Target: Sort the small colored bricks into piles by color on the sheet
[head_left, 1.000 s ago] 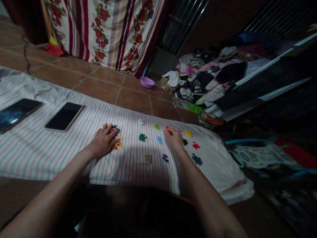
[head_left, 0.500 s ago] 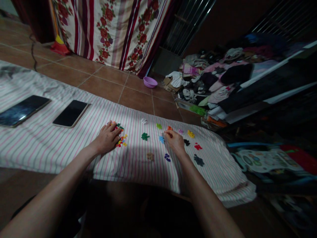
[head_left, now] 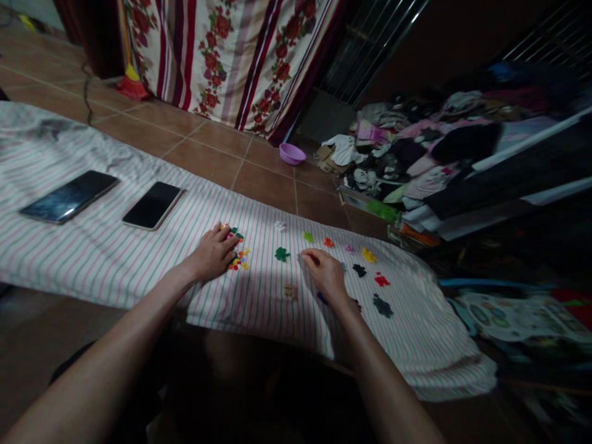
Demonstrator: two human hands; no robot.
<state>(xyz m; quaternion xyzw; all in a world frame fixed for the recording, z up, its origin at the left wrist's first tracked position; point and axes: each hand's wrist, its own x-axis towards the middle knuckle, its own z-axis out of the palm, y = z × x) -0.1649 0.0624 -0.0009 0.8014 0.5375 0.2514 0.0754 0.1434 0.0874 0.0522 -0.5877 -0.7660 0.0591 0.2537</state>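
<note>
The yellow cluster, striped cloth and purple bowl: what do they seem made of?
Yellow cluster: small pieces, perhaps plastic, from their bright, even colour; finish too small to tell. Striped cloth: matte fabric, possibly cotton, shown by soft wrinkles and no shine. Purple bowl: probably smooth plastic, given its uniform colour.

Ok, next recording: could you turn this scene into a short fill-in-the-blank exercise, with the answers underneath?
1. The ____ hand lies palm down, partly covering the mixed-colour pile.
2. The number of dark-screened devices on the striped cloth is ____.
3. Between the lime-green heap and the lilac heap lies a small heap coloured ____.
4. The purple bowl sits on the tiled ____.

Missing words: left; two; orange; floor.
</note>
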